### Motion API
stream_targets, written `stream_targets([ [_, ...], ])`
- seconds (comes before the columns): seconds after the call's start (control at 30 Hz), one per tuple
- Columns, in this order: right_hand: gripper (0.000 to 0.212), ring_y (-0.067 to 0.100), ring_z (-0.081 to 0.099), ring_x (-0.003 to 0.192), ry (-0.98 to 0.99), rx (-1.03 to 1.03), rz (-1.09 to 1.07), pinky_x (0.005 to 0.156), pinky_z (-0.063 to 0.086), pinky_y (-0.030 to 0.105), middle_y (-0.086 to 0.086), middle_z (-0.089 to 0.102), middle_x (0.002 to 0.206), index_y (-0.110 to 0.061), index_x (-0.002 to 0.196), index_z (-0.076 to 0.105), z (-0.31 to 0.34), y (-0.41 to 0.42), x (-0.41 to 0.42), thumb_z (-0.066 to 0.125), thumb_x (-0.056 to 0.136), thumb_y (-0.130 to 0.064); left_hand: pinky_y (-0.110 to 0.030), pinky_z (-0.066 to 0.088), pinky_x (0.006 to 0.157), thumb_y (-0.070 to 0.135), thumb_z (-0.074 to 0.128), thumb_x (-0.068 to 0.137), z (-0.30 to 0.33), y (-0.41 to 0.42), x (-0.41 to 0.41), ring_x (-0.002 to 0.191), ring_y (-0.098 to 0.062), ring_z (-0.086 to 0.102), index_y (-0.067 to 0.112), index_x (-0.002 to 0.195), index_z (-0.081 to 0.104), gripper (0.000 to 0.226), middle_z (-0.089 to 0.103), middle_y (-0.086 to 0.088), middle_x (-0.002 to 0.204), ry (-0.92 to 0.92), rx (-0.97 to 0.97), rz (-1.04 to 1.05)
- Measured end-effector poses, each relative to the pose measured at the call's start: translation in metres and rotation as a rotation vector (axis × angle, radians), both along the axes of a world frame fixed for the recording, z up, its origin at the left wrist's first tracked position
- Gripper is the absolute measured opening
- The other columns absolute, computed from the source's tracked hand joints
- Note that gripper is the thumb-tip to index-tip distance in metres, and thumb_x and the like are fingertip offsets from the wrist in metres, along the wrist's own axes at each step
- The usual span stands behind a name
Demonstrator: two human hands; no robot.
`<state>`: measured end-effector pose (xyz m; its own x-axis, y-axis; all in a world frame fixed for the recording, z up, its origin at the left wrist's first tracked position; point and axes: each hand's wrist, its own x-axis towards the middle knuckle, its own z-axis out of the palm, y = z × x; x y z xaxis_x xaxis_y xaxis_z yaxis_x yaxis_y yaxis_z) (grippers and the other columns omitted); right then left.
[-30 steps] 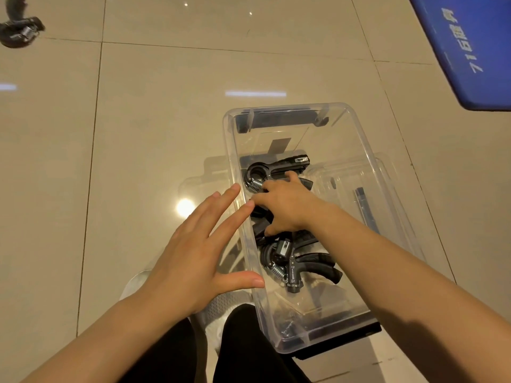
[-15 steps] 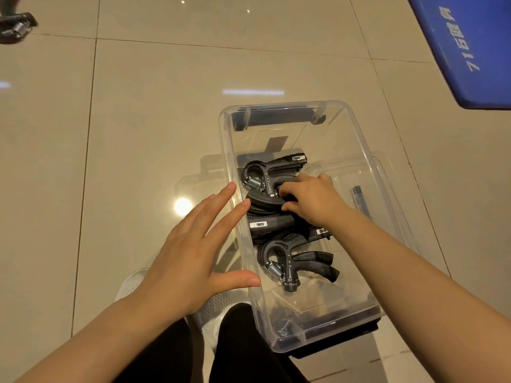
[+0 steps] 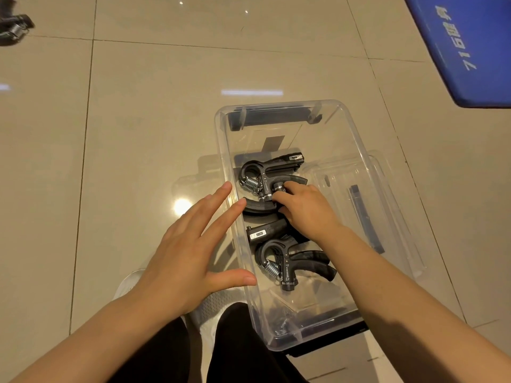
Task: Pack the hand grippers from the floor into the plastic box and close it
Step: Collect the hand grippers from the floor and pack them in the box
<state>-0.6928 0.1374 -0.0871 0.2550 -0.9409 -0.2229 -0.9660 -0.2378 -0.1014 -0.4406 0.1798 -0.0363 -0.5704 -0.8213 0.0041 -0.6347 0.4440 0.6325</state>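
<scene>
A: Entry one, change since half a second earlier?

B: Right hand (image 3: 305,210) had drawn slightly back toward the box's middle; its fingers (image 3: 287,186) now lay curled on the knob of the far hand gripper (image 3: 265,175), which showed more fully than before. Left hand (image 3: 188,244) was unchanged in place and pose.

A: Entry two, state of the fingers?

B: Right: curled, pinching the far hand gripper at its adjusting knob. Left: straight and spread, holding nothing, fingertips touching the outer face of the left wall of the plastic box (image 3: 356,139), thumb against the same wall nearer the person.

A: Entry three, location of items?

B: Plastic box: on the floor (image 3: 138,120), open, no lid on it. Far hand gripper: inside, mid-box, by the left wall. Middle hand gripper (image 3: 265,232): inside, partly under the right wrist. Near hand gripper (image 3: 290,264): inside, toward the near end, apart from both hands. Loose hand gripper (image 3: 13,29): on the floor at its far left, well apart from the box.

A: Other stock?

B: Blue mat (image 3: 470,45), far right of the floor.
</scene>
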Motion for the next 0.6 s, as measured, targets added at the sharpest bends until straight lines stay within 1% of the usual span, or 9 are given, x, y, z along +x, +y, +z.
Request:
stream_targets([
  [0.1,0.021,0.039,0.058,0.075,-0.011,0.032,-0.025,0.062,0.045,0.036,0.018,0.060,0.088,-0.006,0.099,0.067,0.002,0.002,0.000,0.065,0.078,-0.006,-0.045,0.029,0.105,0.084,0.040,0.068,0.000,0.000,0.000,0.141,-0.019,0.020,0.036,0.148,0.018,0.095,0.004,0.014,0.158,-0.001,0.000,-0.001],
  [0.13,0.023,0.040,0.059,0.078,-0.016,0.040,-0.033,0.064,0.046,0.037,0.019,0.061,0.092,-0.007,0.102,0.067,0.003,0.003,0.000,0.065,0.079,-0.006,-0.046,0.030,0.105,0.084,0.040,0.068,0.000,0.000,0.001,0.141,-0.020,0.021,0.036,0.148,0.018,0.096,0.005,0.014,0.158,-0.003,-0.003,-0.001],
  [0.2,0.028,0.041,0.059,0.090,-0.035,0.048,-0.060,0.073,0.048,0.040,0.019,0.061,0.107,-0.009,0.111,0.065,0.004,0.006,-0.001,0.063,0.083,-0.009,-0.046,0.030,0.104,0.084,0.039,0.069,0.000,0.000,0.001,0.140,-0.022,0.023,0.035,0.148,0.019,0.095,0.006,0.012,0.158,-0.009,-0.008,-0.004],
  [0.27,0.032,0.037,0.056,0.102,-0.051,0.068,-0.094,0.081,0.047,0.039,0.016,0.057,0.119,-0.013,0.118,0.062,0.005,0.006,-0.001,0.060,0.087,-0.013,-0.046,0.031,0.104,0.084,0.038,0.069,0.000,0.000,0.001,0.140,-0.022,0.024,0.034,0.148,0.020,0.095,0.006,0.012,0.158,-0.008,-0.009,-0.004],
  [0.37,0.033,0.031,0.054,0.110,-0.060,0.104,-0.150,0.084,0.047,0.037,0.008,0.052,0.128,-0.019,0.122,0.058,0.004,0.006,0.000,0.059,0.089,-0.017,-0.049,0.033,0.105,0.085,0.037,0.069,0.001,0.000,0.001,0.141,-0.022,0.024,0.036,0.148,0.018,0.094,0.004,0.014,0.158,-0.004,0.003,-0.005],
  [0.43,0.035,0.027,0.052,0.115,-0.112,0.108,-0.230,0.089,0.044,0.034,0.005,0.048,0.135,-0.021,0.123,0.059,0.008,0.009,-0.001,0.059,0.089,-0.016,-0.050,0.033,0.106,0.085,0.037,0.069,0.001,0.001,0.001,0.141,-0.022,0.023,0.037,0.147,0.016,0.094,0.003,0.015,0.157,-0.001,0.005,-0.005],
  [0.5,0.031,0.025,0.054,0.112,-0.217,0.030,-0.353,0.088,0.043,0.030,0.003,0.052,0.132,-0.019,0.118,0.063,0.019,0.016,-0.007,0.058,0.088,-0.009,-0.050,0.032,0.106,0.085,0.036,0.069,-0.001,0.001,0.001,0.142,-0.022,0.022,0.038,0.148,0.015,0.094,0.002,0.015,0.158,-0.005,0.008,-0.008],
  [0.53,0.029,0.025,0.057,0.106,-0.257,-0.052,-0.375,0.082,0.044,0.028,0.003,0.058,0.124,-0.016,0.112,0.066,0.027,0.022,-0.010,0.058,0.087,-0.004,-0.050,0.033,0.106,0.085,0.036,0.069,-0.001,0.001,0.001,0.142,-0.022,0.022,0.037,0.148,0.015,0.094,0.002,0.014,0.158,-0.006,0.005,-0.010],
  [0.6,0.026,0.024,0.062,0.090,-0.269,-0.207,-0.327,0.070,0.044,0.026,0.004,0.066,0.106,-0.011,0.101,0.068,0.047,0.038,-0.016,0.059,0.082,0.004,-0.050,0.033,0.106,0.086,0.033,0.070,-0.003,0.000,0.001,0.142,-0.023,0.021,0.036,0.148,0.015,0.095,0.002,0.012,0.158,-0.018,-0.010,-0.016],
])
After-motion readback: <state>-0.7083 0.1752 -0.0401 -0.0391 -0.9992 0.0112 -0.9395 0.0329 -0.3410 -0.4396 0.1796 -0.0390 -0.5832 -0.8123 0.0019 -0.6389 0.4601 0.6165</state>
